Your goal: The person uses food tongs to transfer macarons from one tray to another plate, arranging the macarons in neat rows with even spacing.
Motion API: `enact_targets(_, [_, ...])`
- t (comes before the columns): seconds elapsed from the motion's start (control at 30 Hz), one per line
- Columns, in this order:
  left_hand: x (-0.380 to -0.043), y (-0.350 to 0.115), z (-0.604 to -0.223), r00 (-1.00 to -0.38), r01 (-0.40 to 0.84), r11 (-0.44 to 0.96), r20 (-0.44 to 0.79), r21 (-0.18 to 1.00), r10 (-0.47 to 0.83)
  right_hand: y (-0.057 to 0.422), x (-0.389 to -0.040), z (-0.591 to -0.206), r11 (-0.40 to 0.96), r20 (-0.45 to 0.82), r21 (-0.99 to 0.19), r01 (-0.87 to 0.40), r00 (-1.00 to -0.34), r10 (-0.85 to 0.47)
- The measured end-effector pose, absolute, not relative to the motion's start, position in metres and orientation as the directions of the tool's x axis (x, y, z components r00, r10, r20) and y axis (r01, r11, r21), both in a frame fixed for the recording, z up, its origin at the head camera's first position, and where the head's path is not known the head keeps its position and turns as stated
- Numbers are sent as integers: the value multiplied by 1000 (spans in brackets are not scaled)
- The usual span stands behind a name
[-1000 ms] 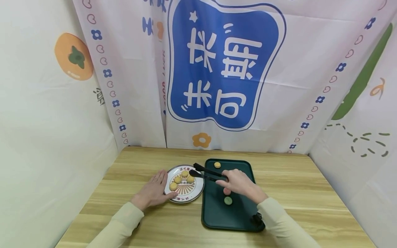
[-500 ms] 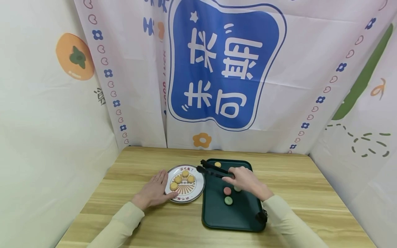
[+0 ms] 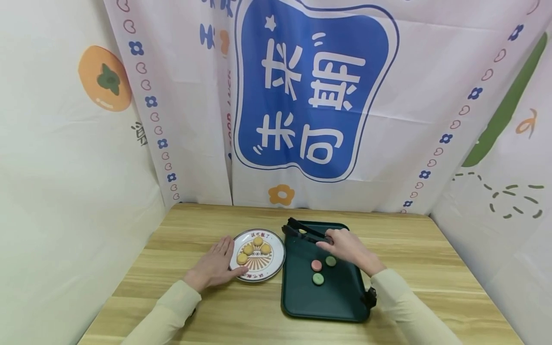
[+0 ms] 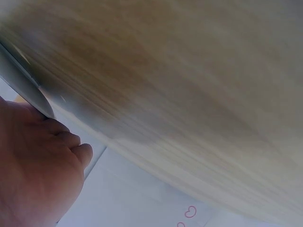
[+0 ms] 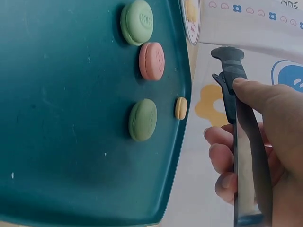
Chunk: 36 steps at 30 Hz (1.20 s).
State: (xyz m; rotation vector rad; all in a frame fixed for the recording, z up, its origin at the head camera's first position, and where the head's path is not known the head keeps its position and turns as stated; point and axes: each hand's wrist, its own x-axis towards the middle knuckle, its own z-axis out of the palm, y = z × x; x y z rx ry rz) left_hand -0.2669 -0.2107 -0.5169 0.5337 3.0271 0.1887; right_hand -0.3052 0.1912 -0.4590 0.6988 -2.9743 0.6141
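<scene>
My right hand (image 3: 347, 247) grips a pair of black-tipped metal tongs (image 5: 248, 161), fingers curled round the arms. In the head view the spread tips reach over the far left corner of the dark green tray (image 3: 321, 306), and one arm partly covers a yellow macaron (image 3: 303, 231). Nearer on the tray lie a pink macaron (image 3: 316, 265) and two green macarons, one right of it (image 3: 330, 261), the other in front. My left hand (image 3: 215, 266) rests with straight fingers along the left rim of a white patterned plate (image 3: 275, 262); several yellow macarons (image 3: 258, 241) sit on it.
Plate and tray stand side by side on a wooden table (image 3: 401, 258). A printed cloth (image 3: 202, 158) hangs behind the table's far edge, with white side cloths left and right. A black object (image 3: 369, 298) shows at the right wrist, over the tray's near right edge.
The tongs and right hand have moved right, from over the plate to the yellow macaron at the tray's far end. A second green macaron has come into view. The left hand stays put.
</scene>
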Motion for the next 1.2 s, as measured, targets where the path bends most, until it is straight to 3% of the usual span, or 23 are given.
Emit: enact_targets(1.2, [-269, -210, -521, -942, 330, 937, -32, 117, 335, 204, -321, -470, 884, 53, -360, -297, -953, -298])
